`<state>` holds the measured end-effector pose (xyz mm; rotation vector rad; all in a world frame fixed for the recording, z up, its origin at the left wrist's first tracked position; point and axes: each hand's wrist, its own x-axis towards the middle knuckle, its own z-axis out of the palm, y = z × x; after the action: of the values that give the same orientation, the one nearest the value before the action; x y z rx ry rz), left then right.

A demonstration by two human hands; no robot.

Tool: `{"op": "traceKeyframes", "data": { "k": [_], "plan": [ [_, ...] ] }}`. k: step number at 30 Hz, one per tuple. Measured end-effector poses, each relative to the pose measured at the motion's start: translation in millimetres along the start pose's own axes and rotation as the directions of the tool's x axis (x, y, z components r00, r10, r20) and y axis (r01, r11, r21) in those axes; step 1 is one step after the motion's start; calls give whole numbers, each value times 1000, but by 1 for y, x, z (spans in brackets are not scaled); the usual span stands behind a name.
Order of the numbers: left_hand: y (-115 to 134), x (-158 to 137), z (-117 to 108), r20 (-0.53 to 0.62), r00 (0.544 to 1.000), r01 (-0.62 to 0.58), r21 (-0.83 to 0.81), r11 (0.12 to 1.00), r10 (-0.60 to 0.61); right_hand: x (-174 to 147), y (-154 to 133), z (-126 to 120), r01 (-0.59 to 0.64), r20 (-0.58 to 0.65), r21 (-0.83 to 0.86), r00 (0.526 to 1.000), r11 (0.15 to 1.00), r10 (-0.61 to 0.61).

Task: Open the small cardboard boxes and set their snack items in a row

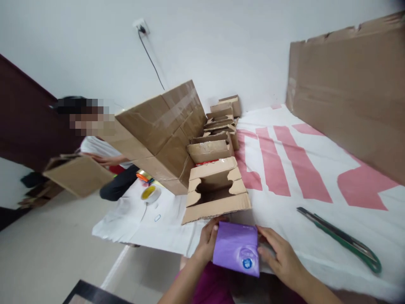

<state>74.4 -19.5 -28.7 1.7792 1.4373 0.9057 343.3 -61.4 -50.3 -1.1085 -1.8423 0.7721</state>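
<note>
A flat purple plastic packet [236, 245] with a round blue logo is held at the front edge of the table, between my two hands. My left hand [208, 238] grips its left side, fingertips tucked behind the upper corner. On the opposite side, my right hand [280, 255] has its thumb and fingers against the packet's right edge. Just beyond the packet lies a small open cardboard box [218, 207] with curved cutouts around its opening; its inside is dark. A green box cutter [343, 238] rests on the tablecloth, right of my right hand.
Several small open boxes [210, 147] line up behind, beside a stack of taped cartons [158, 126]. A tape roll [151, 194] lies left on the white and pink cloth [275, 160]. A large cardboard panel [348, 88] stands right. Another person [101, 147] handles a box [79, 175] at left.
</note>
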Motion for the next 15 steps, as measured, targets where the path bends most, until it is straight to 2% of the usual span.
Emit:
{"op": "traceKeyframes", "data": {
  "k": [3, 7, 12, 14, 15],
  "plan": [
    [5, -2, 0, 19, 1000, 18, 12, 1000, -18, -3, 0, 2, 54, 15, -8, 998, 998, -54],
    [19, -7, -8, 79, 990, 119, -33, 992, -116, -11, 5, 9, 120, -17, -91, 992, 989, -122],
    [38, -12, -21, 269, 953, 180, -137, 974, -139, -6, 1, 12, 180, -87, -203, 976, 962, -201],
    [34, -9, -20, 178, 962, 234, -135, 963, -209, 1, 0, 12, 229, -56, -206, 968, 951, -246],
    [29, -7, -18, 65, 968, 247, -120, 962, -241, 4, 2, 13, 252, -39, -203, 963, 946, -265]
  ]
}}
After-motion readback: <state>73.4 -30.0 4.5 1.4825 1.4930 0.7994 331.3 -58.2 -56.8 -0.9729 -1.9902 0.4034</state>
